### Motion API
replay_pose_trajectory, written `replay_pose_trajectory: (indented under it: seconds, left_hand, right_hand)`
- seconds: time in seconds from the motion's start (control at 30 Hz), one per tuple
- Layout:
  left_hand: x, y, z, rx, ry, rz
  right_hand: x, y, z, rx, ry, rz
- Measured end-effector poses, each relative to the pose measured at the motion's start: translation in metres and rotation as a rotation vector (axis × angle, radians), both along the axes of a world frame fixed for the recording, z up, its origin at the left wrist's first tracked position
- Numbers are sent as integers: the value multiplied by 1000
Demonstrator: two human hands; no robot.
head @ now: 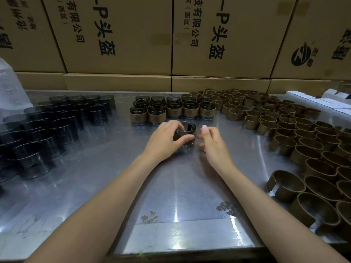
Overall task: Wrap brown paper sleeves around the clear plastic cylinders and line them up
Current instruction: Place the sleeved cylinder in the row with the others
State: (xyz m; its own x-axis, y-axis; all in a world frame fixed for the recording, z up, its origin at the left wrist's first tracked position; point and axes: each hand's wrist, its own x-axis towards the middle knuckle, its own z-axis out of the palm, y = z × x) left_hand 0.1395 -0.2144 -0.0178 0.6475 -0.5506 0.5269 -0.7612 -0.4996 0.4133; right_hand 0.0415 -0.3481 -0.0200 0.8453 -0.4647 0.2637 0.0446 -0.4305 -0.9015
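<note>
My left hand (167, 137) grips a clear plastic cylinder (187, 132) that stands on the metal table (95, 186) in the middle. A brown sleeve seems to sit around its lower part, mostly hidden by my fingers. My right hand (210, 141) hovers just right of the cylinder with loosely curled fingers and holds nothing. Behind them, several sleeved cylinders (172, 111) stand in rows. Bare clear cylinders (53, 126) crowd the left side. Loose brown paper sleeves (296, 133) cover the right side.
Large cardboard boxes (121, 35) with printed characters form a wall behind the table. A white bag (9, 88) stands at the far left. Small white boxes (322, 103) lie at the back right. The table's front edge runs near the bottom.
</note>
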Motion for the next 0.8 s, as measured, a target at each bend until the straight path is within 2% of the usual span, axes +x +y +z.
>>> replay_pose_trajectory:
  seconds: [0.07, 0.2, 0.3, 0.4, 0.57, 0.8]
  left_hand:
    - [14, -3, -1, 55, -75, 30]
    - [37, -15, -4, 138, -113, 160]
    - [50, -20, -6, 159, -232, 259]
    - [61, -24, -3, 185, -288, 261]
    - [75, -28, 1, 151, -284, 192]
    - [79, -29, -2, 166, -261, 267]
  right_hand:
    - [2, 1, -1, -42, 28, 1]
    - [7, 1, -2, -61, 53, -9]
    - [8, 0, -3, -82, 68, -4]
    - [8, -2, -5, -92, 73, -2]
    - [10, -3, -6, -103, 85, 2]
    - [10, -3, -7, -83, 76, 5]
